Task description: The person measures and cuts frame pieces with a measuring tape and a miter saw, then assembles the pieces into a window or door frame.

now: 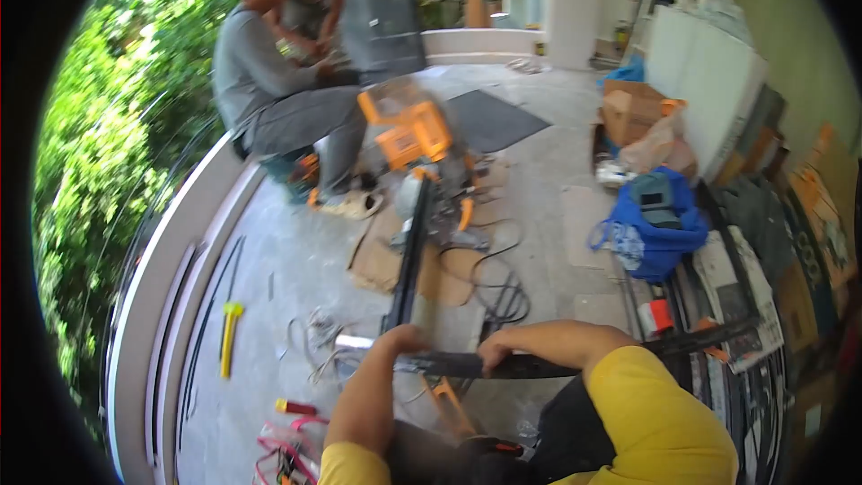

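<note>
A black metal frame (557,365) lies across in front of my lap, with one long side (411,260) running away from me toward the orange saw. My left hand (406,339) is at the frame's near-left corner, its fingers bent over the bar and a little blurred. To its right, my right hand (492,352) is closed round the near bar of the same frame. The undersides of both hands are hidden. Just left of my left hand is a short shiny metal piece (354,341).
An orange cut-off saw (413,136) stands ahead on cardboard, with a black cable (512,296) beside it. Two people (269,72) are at the left parapet. A yellow hammer (230,339) lies on the left floor. A blue bag (655,224) and long profiles are at right.
</note>
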Demonstrator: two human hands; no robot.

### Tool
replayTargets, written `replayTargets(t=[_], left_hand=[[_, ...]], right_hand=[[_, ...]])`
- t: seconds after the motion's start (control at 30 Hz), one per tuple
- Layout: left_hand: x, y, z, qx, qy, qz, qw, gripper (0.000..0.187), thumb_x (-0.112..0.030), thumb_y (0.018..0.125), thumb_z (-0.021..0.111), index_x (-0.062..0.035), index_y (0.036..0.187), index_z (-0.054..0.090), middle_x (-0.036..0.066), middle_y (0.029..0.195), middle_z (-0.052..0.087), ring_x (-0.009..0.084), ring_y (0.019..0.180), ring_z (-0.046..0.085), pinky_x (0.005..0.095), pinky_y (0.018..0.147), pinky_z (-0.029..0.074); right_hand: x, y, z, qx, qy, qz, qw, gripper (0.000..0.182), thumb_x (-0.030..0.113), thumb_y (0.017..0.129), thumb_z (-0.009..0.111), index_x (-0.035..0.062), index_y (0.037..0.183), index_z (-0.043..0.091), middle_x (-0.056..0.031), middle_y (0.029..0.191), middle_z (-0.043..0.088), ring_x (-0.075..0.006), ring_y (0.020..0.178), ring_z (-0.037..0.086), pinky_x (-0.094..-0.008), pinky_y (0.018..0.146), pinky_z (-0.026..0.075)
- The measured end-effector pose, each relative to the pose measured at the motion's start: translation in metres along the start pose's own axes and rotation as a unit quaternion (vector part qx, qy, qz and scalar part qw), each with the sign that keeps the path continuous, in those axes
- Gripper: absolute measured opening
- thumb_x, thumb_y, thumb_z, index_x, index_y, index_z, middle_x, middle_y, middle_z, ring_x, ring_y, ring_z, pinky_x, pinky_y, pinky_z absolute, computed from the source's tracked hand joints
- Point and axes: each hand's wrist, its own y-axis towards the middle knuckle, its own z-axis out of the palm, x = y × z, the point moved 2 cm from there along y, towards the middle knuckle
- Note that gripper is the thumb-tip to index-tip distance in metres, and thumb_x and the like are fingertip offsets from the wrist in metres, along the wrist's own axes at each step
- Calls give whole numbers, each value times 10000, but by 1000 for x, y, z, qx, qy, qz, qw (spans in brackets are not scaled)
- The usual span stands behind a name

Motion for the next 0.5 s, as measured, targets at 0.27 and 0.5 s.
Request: replayTargets(t=[0.27, 0.5], left_hand=[[-2, 3, -7, 70, -31, -104, 992, 685, -472, 726, 681, 2, 1204, 560, 220, 1175, 579, 339, 1092, 559, 366, 927, 440], [-2, 8, -10, 47, -37, -109, 992, 657, -468, 710, 697, -7, 1165, 591, 224, 1045, 633, 331, 963, 620, 373, 849, 479]], right_hand=[[22, -43, -6, -26, -41, 27, 998, 474, 304, 774, 624, -30, 1110, 604, -165, 1043, 632, -303, 908, 631, -402, 738, 524], [12, -35, -5, -53, -56, 9, 997, 529, 355, 742, 686, -20, 1106, 606, -158, 1004, 647, -291, 913, 631, -394, 756, 513]])
